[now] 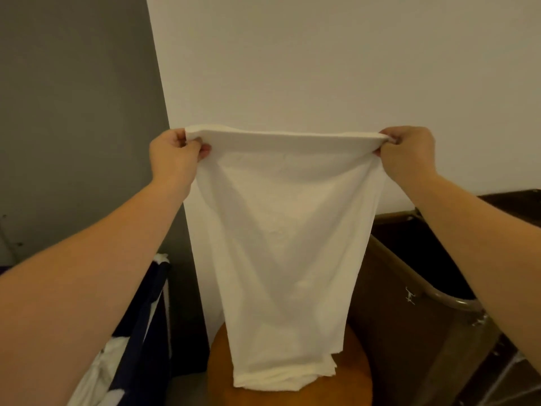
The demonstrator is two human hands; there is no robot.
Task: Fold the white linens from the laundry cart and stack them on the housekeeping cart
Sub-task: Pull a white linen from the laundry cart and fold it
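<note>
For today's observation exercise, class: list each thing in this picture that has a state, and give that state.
white linen: held up spread, lower end bunched on the stool.
left hand: gripping the linen's top left corner.
right hand: gripping its top right corner.
stool: upright under the linen's end.
laundry cart: holding loose linens.

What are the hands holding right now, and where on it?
A white cloth linen, pinched at its two top corners: left hand on the left corner, right hand on the right.
</note>
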